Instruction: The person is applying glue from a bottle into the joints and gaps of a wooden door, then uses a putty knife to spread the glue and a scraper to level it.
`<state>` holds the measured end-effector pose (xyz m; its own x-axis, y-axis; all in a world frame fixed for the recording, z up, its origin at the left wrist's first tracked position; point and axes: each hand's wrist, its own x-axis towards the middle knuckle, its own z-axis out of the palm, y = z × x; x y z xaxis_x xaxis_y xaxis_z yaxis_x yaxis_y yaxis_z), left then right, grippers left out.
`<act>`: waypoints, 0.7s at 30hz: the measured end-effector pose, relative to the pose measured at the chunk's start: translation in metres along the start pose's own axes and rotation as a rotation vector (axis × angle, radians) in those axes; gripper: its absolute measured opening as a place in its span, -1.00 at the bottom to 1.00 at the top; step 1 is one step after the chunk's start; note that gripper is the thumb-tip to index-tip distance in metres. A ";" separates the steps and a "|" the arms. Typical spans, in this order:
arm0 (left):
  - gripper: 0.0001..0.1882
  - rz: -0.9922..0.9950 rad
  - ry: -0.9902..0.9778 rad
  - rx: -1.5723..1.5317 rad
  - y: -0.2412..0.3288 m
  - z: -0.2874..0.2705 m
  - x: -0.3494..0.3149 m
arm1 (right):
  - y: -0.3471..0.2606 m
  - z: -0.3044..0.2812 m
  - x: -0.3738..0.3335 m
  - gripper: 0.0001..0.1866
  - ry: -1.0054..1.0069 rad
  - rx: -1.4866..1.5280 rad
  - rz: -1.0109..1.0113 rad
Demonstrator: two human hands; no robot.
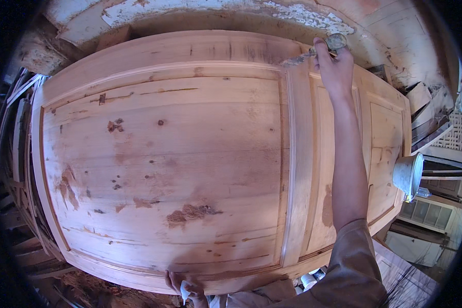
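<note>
A large panelled wooden door [215,123] lies flat in front of me, with knots, cracks and brown filler patches. At its far edge my right hand [336,66] is closed round a putty knife [296,60], the stained blade pointing left over the far rail. A rounded, worn end [337,41] shows above the fingers. By the near edge my left hand [190,293] is closed round a small white nozzle bottle [185,290], mostly cut off by the lower picture rim. A larger brown filler patch [190,214] marks the near part of the wide panel.
A white bucket [407,177] stands at the door's right end, with a clear plastic bottle [423,192] beyond it. Timber strips [23,138] are stacked along the left. A stained wall [226,6] with peeling paint runs behind. White containers [309,280] sit below the near edge.
</note>
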<state>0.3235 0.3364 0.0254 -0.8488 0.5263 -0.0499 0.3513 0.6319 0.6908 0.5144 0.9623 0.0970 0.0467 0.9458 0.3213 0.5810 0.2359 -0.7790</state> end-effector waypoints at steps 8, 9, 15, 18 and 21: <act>-0.29 -0.016 -0.002 0.018 0.004 0.004 0.001 | 0.010 0.009 0.010 -0.71 -0.011 -0.101 -0.014; -0.29 -0.017 0.000 0.019 0.004 0.003 0.000 | 0.012 0.009 0.011 -0.71 -0.016 -0.129 -0.005; -0.30 -0.020 -0.007 0.026 0.004 0.003 0.001 | 0.011 0.012 0.008 -0.70 -0.039 -0.067 0.056; -0.30 -0.017 -0.008 0.028 0.003 0.001 0.001 | 0.021 0.016 0.010 -0.70 0.022 -0.085 -0.044; -0.30 -0.019 -0.010 0.026 0.002 0.000 0.001 | 0.023 0.016 0.011 -0.69 0.034 -0.130 -0.043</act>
<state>0.3237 0.3383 0.0269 -0.8515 0.5196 -0.0698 0.3454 0.6562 0.6709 0.5151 0.9812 0.0742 0.0455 0.9269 0.3727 0.6832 0.2432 -0.6885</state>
